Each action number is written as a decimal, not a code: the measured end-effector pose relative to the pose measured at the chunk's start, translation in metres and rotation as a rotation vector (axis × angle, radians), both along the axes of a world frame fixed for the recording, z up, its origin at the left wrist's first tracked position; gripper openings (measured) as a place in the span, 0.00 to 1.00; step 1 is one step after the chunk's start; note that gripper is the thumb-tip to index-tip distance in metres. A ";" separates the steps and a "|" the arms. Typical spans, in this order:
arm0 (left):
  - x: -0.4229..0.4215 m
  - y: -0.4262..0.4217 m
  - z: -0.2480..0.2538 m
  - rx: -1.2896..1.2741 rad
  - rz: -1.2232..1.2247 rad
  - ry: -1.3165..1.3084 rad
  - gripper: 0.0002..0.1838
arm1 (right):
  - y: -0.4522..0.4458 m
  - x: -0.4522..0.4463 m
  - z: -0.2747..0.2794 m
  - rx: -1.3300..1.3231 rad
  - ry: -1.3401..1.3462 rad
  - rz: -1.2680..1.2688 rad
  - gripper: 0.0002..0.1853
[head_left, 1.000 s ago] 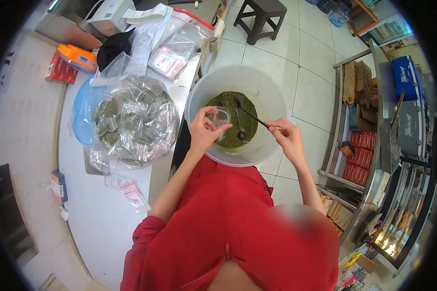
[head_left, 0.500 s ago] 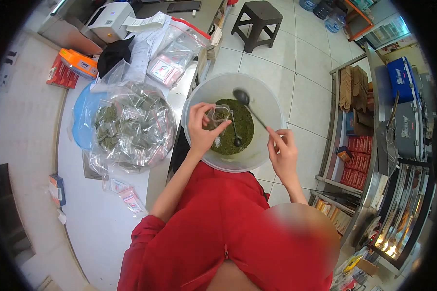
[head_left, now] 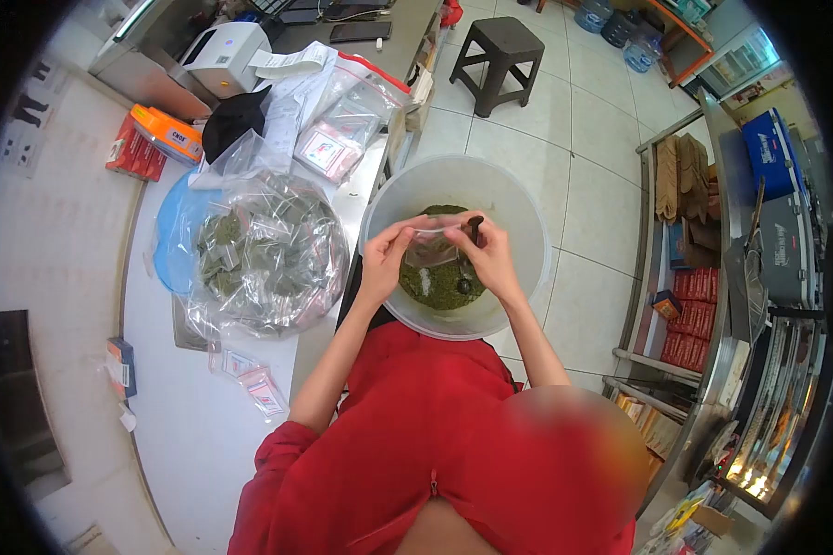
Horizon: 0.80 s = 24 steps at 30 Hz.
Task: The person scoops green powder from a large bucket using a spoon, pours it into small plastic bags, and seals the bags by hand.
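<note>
A small clear plastic bag point(head_left: 428, 248) is stretched between my two hands above the bucket. My left hand point(head_left: 385, 263) pinches its left edge. My right hand point(head_left: 490, 259) grips the right side, fingers closed, with a dark spoon point(head_left: 475, 225) also at its fingers; part of that spoon is hidden by the hand. Below them, the translucent white bucket point(head_left: 527, 217) holds green powder point(head_left: 441, 298) with a small white patch on it. The dark bowl of another spoon point(head_left: 464, 286) shows in the powder.
Left on the white counter point(head_left: 208, 398) sits a large clear bag point(head_left: 277, 250) of small filled packets, beside a blue round lid point(head_left: 171, 236). Empty-looking labelled bags point(head_left: 328, 151) lie behind it. A stool point(head_left: 498, 65) stands ahead; shelving point(head_left: 643, 305) is at right.
My right hand has moved left with the spoon to the bag and now grips its edge. The bag is spread between both hands. The view has shifted slightly.
</note>
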<state>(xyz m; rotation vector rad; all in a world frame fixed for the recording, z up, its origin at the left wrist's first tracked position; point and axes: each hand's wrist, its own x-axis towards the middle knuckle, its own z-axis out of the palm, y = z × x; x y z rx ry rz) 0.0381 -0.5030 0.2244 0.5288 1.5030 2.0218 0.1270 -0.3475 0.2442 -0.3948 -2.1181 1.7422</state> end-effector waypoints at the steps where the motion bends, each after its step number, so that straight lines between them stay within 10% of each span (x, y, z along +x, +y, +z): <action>1: 0.003 -0.002 0.001 -0.007 0.050 -0.001 0.12 | -0.002 -0.001 0.006 -0.003 0.001 -0.002 0.08; 24: 0.005 -0.062 0.073 -0.351 0.141 0.764 0.05 | -0.038 -0.003 0.059 0.346 0.187 0.215 0.06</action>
